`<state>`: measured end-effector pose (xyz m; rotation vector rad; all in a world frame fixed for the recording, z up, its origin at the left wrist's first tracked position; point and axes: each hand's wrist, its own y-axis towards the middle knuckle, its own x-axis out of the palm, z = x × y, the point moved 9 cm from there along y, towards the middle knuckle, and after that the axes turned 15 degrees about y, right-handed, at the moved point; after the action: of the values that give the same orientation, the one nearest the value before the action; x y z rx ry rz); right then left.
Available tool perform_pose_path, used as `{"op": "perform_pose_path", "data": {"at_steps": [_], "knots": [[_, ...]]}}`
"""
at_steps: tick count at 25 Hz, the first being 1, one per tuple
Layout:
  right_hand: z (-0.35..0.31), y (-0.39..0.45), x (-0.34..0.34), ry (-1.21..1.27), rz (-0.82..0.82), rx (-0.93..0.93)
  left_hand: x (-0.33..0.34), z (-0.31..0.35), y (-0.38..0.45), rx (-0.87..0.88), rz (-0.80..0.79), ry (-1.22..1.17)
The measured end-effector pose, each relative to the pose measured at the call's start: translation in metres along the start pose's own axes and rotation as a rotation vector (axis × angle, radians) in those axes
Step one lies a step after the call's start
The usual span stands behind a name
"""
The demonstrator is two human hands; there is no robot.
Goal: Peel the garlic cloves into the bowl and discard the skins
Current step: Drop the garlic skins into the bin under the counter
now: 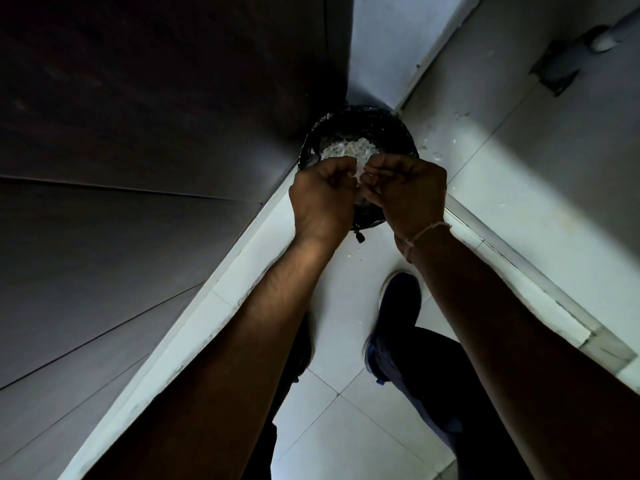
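Observation:
A round bin lined with a black bag (394,129) stands on the floor in a corner, with a heap of white garlic skins (346,148) inside it. Both my hands hang right above the bin, knuckles up and fingers curled. My left hand (322,199) and my right hand (408,195) meet over the bin's near side, and a bunch of white garlic skins (464,174) shows between their fingertips. What lies inside the curled fingers is hidden. No bowl or cloves are in view.
Dark cabinet panels (156,168) fill the left side. A pale tiled floor (332,427) runs under me, with loose skin flakes (436,147) scattered right of the bin. My blue shoe (398,306) stands just behind the bin. A wall with a raised ledge (540,282) runs along the right.

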<state>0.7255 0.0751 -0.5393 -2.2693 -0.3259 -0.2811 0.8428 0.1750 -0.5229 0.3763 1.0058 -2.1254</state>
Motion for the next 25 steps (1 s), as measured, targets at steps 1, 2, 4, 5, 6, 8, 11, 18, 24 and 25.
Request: {"op": "perform_pose_path", "data": {"at_steps": [1,2,4,5,6,8,11,18,24,25], "knots": [[0.0,0.001,0.0,-0.042,-0.011,-0.005,-0.003,0.008,-0.002,0.063,0.026,0.051],[0.0,0.002,0.001,-0.092,-0.024,-0.016,-0.003,0.014,-0.004,0.123,0.038,0.092],[-0.001,0.006,0.004,-0.156,-0.045,-0.05,0.002,0.018,-0.006,0.176,0.016,0.146],[-0.002,0.007,0.006,-0.166,-0.055,-0.071,0.006,0.015,-0.004,0.152,-0.011,0.15],[-0.004,0.008,0.007,-0.2,-0.059,-0.112,0.009,0.009,-0.001,0.097,-0.04,0.124],[-0.013,0.005,0.008,-0.359,-0.049,-0.242,0.012,-0.005,0.004,-0.041,-0.08,0.01],[-0.027,-0.006,0.014,-0.656,-0.085,-0.449,0.011,-0.011,0.003,-0.137,-0.093,-0.13],[-0.018,-0.033,0.037,-0.799,-0.343,-0.488,0.018,-0.011,-0.008,-0.269,-0.213,-0.502],[-0.018,-0.024,0.036,-0.893,-0.3,-0.485,0.012,-0.011,-0.003,-0.272,-0.201,-0.602],[-0.013,-0.022,0.04,-0.826,-0.336,-0.44,0.011,-0.009,-0.003,-0.242,-0.196,-0.585]]}}
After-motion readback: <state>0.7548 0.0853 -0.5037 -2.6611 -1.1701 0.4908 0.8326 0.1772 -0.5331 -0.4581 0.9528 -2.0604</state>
